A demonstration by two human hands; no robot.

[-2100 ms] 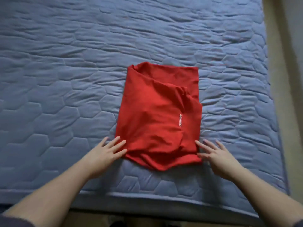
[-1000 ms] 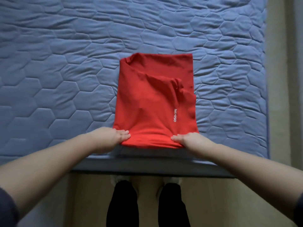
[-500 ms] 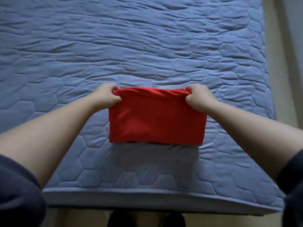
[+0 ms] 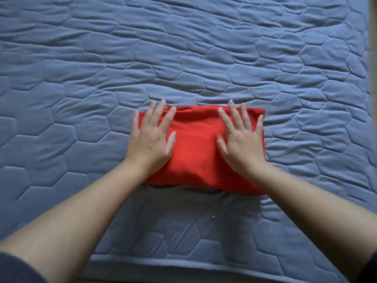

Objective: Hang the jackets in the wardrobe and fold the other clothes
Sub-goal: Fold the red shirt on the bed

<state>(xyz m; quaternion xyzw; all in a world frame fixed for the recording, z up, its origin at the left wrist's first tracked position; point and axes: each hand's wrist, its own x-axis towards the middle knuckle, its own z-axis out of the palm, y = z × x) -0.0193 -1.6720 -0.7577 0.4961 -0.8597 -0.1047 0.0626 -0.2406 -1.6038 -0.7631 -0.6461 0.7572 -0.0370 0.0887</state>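
One folded red garment lies on a blue quilted bed, near its front edge. Two hands press flat on it with fingers spread: the left hand on its left end, the right hand on its right.

Items counted: one folded red garment. One quilted blue bed cover, lying under the garment and extending past it on every side. Two hands, both flat on top of the garment: left hand at its left end, right hand at its right end.
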